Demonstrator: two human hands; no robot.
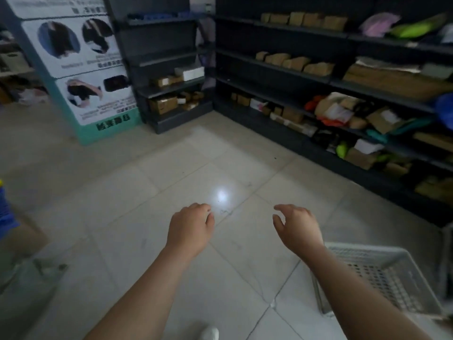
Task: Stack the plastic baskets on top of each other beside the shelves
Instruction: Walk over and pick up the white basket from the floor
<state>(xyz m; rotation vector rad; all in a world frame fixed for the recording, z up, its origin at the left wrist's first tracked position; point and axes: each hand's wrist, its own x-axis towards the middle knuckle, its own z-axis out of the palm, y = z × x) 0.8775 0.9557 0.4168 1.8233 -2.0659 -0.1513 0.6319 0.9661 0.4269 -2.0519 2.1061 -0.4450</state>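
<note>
Your left hand (pixel 190 225) and right hand (pixel 297 225) hang apart over the tiled floor (pixel 122 204), fingers loosely curled, holding nothing. A grey basket (pixel 382 273) sits beside the shelves (pixel 282 77), under your right forearm.

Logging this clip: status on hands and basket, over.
Left hand empty, right hand empty. Grey plastic basket on floor beside shelves. Nothing blocking.

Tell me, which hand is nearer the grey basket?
The right hand: its forearm overlaps the left rim of the grey basket at lower right, while the left hand hangs over floor tiles.
</note>
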